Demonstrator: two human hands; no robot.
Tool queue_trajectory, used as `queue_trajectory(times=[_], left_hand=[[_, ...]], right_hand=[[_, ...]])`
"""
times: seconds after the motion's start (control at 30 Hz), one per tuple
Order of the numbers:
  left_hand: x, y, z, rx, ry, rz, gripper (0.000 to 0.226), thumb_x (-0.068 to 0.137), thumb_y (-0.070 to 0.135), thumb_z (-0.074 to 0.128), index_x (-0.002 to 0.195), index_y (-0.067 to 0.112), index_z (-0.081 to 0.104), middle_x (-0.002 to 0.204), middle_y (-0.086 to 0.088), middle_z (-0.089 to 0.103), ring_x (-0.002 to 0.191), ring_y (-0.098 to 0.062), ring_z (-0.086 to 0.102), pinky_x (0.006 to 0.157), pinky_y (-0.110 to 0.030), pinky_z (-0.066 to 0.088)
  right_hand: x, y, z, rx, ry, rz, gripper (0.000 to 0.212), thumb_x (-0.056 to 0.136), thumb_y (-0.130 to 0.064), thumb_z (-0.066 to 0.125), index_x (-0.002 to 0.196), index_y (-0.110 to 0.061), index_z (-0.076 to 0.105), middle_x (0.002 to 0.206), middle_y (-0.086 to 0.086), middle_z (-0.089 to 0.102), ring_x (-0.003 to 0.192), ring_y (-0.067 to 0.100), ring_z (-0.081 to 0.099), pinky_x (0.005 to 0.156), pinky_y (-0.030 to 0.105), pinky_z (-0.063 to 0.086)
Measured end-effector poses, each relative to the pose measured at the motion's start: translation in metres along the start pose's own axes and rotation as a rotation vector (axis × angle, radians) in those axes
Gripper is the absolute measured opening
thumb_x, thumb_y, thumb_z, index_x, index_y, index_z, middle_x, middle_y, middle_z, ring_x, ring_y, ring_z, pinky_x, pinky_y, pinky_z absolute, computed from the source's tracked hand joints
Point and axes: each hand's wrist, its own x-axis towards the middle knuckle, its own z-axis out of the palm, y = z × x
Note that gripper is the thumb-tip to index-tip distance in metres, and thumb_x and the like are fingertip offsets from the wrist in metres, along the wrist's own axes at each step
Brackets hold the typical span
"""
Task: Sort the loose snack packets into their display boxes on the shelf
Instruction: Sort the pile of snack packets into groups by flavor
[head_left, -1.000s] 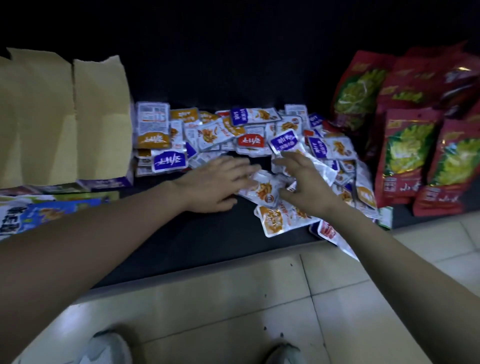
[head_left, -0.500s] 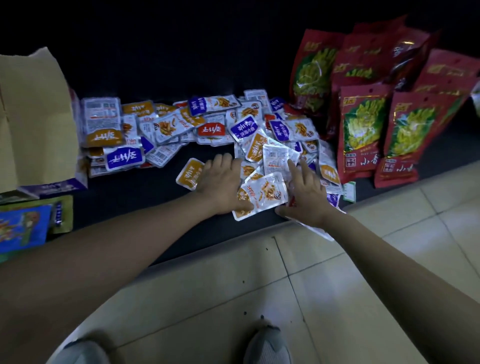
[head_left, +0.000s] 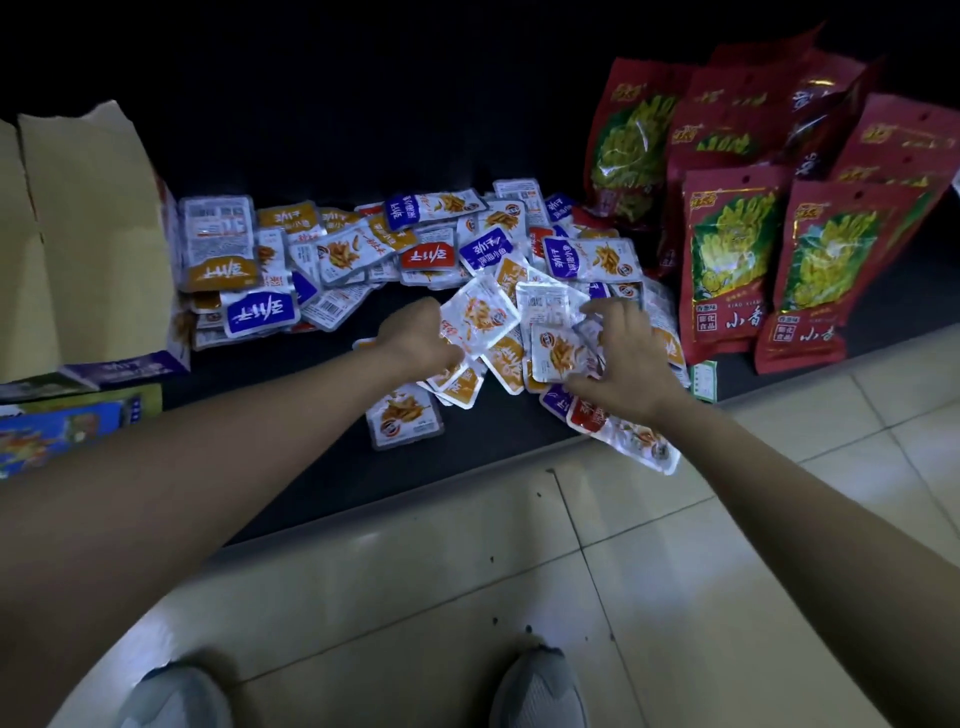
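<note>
**Packets at the shelf lip: slide risk**

Dim light. Loose packets (head_left: 415, 249) lie heaped on the dark shelf (head_left: 322, 483), with orange, purple and red labels mixed together. The display box (head_left: 93, 249), flap up, sits at 9 o'clock of the heap. Big red bags (head_left: 727, 260) stand at 3 o'clock.

Left hand (head_left: 415, 338): fingers curled, gripping a silver packet (head_left: 478, 317) that sticks out at its 1 o'clock. Right hand (head_left: 618, 358): fingers bent and spread over the near pile. Pinching or only pressing, cannot tell.

Risks, as judged from here:
- Overhanging packets (head_left: 639, 441) jut past the shelf lip at 6 o'clock of the right hand. A raking pull toward the body would likely tip them onto the floor tiles (head_left: 675, 571).
- The foil looks slick and the packets overlap. Lifting one may drag its neighbours, or a bundle may fan out and drop.
- Label colours read poorly in this light and many packets lie face down, so a packet could go in the wrong box.
- A stray packet (head_left: 402, 418) at 6 o'clock of the left hand is easy to miss.
- The carry to the box crosses the heap, and a low forearm could sweep it.
</note>
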Motion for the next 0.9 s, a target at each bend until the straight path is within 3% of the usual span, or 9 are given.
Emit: queue_trajectory(times=[0.1, 0.17, 0.27, 0.43, 0.53, 0.63, 0.77, 0.9], left_hand=[[0.002, -0.003, -0.004, -0.132, -0.018, -0.055, 0.031, 0.081, 0.019, 0.075, 0.104, 0.007, 0.059, 0.1, -0.011, 0.065, 0.088, -0.029, 0.065, 0.081, -0.044, 0.057], [0.003, -0.002, -0.007, -0.159, -0.029, -0.075, 0.029, 0.08, 0.02, 0.077, 0.1, 0.006, 0.061, 0.098, -0.011, 0.066, 0.087, -0.028, 0.066, 0.083, -0.044, 0.057], [0.001, -0.001, -0.013, -0.18, -0.016, -0.078, 0.027, 0.08, 0.018, 0.076, 0.099, 0.005, 0.062, 0.095, -0.011, 0.066, 0.085, -0.028, 0.066, 0.082, -0.042, 0.057], [-0.006, -0.016, -0.038, -0.24, 0.031, -0.087, 0.021, 0.077, 0.015, 0.075, 0.092, 0.011, 0.062, 0.093, -0.01, 0.068, 0.08, -0.025, 0.066, 0.076, -0.038, 0.058], [-0.009, -0.029, -0.062, -0.335, 0.124, -0.084, 0.025, 0.079, 0.015, 0.074, 0.099, 0.011, 0.061, 0.092, -0.005, 0.065, 0.076, -0.018, 0.062, 0.065, -0.026, 0.049], [-0.009, -0.043, -0.084, -0.443, 0.328, -0.077, 0.033, 0.082, 0.018, 0.073, 0.112, 0.01, 0.062, 0.104, -0.007, 0.065, 0.09, -0.024, 0.063, 0.078, -0.032, 0.05], [-0.013, -0.071, -0.102, -0.313, 0.682, -0.211, 0.053, 0.083, 0.02, 0.07, 0.128, 0.004, 0.045, 0.122, -0.011, 0.06, 0.112, -0.029, 0.058, 0.091, -0.035, 0.043], [-0.02, -0.086, -0.099, -0.098, 0.763, -0.172, 0.073, 0.086, 0.013, 0.064, 0.144, -0.002, 0.022, 0.14, -0.023, 0.039, 0.128, -0.038, 0.041, 0.102, -0.033, 0.031]], right_hand=[[-0.009, -0.003, -0.009, -0.34, -0.3, 0.211, 0.085, 0.069, -0.058, 0.071, 0.13, -0.014, 0.032, 0.131, 0.009, 0.034, 0.128, 0.031, 0.034, 0.105, 0.049, 0.029], [-0.017, -0.003, -0.001, -0.362, -0.428, 0.25, 0.091, 0.071, -0.051, 0.077, 0.136, -0.011, 0.027, 0.138, 0.013, 0.029, 0.133, 0.033, 0.029, 0.106, 0.052, 0.033], [-0.021, -0.003, 0.003, -0.318, -0.372, 0.165, 0.09, 0.071, -0.043, 0.081, 0.136, -0.009, 0.029, 0.138, 0.014, 0.031, 0.131, 0.034, 0.033, 0.103, 0.053, 0.04], [-0.016, -0.002, -0.003, -0.201, -0.261, 0.071, 0.083, 0.068, -0.041, 0.08, 0.134, -0.014, 0.039, 0.129, 0.011, 0.049, 0.121, 0.031, 0.041, 0.101, 0.042, 0.031], [-0.006, -0.023, -0.016, 0.009, -0.105, 0.021, 0.072, 0.071, -0.033, 0.08, 0.13, -0.01, 0.045, 0.112, 0.007, 0.056, 0.108, 0.027, 0.051, 0.087, 0.036, 0.04], [0.014, -0.055, -0.024, 0.397, -0.058, 0.089, 0.053, 0.08, -0.03, 0.074, 0.119, -0.017, 0.042, 0.094, -0.006, 0.057, 0.084, 0.01, 0.057, 0.065, 0.025, 0.042], [0.045, -0.091, -0.007, 0.764, -0.119, 0.212, 0.053, 0.08, -0.033, 0.078, 0.119, -0.014, 0.047, 0.107, 0.004, 0.065, 0.097, 0.017, 0.065, 0.083, 0.033, 0.053], [0.073, -0.125, 0.016, 1.041, -0.183, 0.405, 0.034, 0.087, -0.01, 0.07, 0.115, -0.015, 0.051, 0.104, 0.008, 0.066, 0.095, 0.022, 0.065, 0.087, 0.038, 0.053]])
